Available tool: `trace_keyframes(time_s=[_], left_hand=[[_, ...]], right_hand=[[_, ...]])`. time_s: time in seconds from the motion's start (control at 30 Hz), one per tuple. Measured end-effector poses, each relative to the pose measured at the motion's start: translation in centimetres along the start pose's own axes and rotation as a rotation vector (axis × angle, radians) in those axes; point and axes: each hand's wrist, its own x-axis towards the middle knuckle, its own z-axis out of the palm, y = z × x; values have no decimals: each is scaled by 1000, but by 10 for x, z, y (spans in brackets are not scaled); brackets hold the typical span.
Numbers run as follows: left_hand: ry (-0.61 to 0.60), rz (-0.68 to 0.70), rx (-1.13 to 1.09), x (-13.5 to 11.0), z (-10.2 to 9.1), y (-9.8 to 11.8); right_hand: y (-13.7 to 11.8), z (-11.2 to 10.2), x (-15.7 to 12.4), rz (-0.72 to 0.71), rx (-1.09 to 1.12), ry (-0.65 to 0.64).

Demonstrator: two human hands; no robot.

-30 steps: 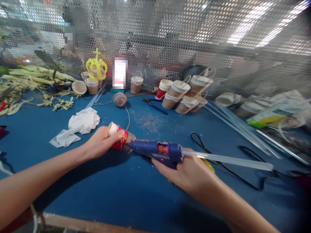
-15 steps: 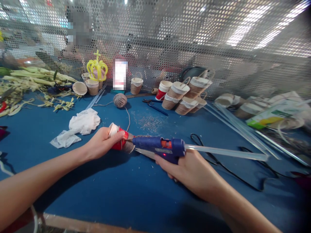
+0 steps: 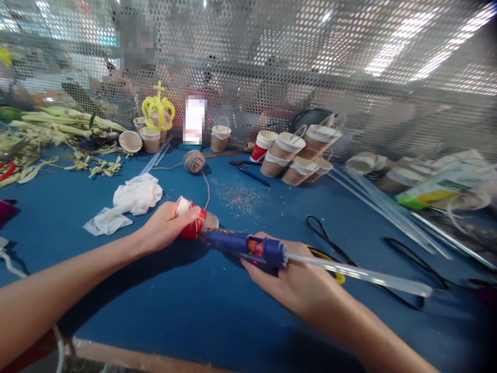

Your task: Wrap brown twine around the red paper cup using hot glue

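Note:
My left hand (image 3: 171, 225) is wrapped round a red paper cup (image 3: 190, 228) tipped on its side, its white rim facing left. Grey twine (image 3: 210, 223) is wound round the cup's base end and leads back to a twine ball (image 3: 193, 161). In my right hand (image 3: 295, 280) is a blue glue gun (image 3: 248, 248), with a small red light lit and a long clear glue stick (image 3: 361, 274) out of its back. Its nozzle is at the cup's lower side; whether it touches I cannot tell. A yellow-and-black handle (image 3: 339, 277) shows partly behind my right hand.
Crumpled white tissue (image 3: 137, 194) lies left of the cup. Blue-handled pliers (image 3: 252, 175) and stacked twine-wrapped cups (image 3: 298, 168) are farther back. Glue sticks (image 3: 388, 212) and a black cord (image 3: 330, 241) lie right. Dried husks (image 3: 58, 129) fill the back left, before a perforated metal screen (image 3: 248, 67).
The glue gun's nozzle has dropped from the twine-wrapped side to the cup's lower side, and its glue stick now slopes down more. The yellow-and-black handle has come into view.

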Motion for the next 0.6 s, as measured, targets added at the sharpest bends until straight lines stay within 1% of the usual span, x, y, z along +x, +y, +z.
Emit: trace_keyframes(time_s=[0.07,0.17,0.23,0.33,0.4,0.5,0.6], left_hand=[[-13,4,-2,0,0,-1],[-33,4,-6,0,0,-1],[-36,19,10,0,0,0],[-36,67,45,-2,0,0],[-38,87,66,-2,0,0],[-41,114,113,-3,-1,-1],[-34,150,173,-4,-1,-3]], right_hand=[[-1,-1,1,11,-49,-18],[-6,-5,3,77,-101,19],[-9,-8,5,140,-47,14],[-13,-12,8,248,108,-40],[-13,-13,10,294,185,-68],[-9,-13,12,322,227,-85],[-3,-11,14,321,228,-78]])
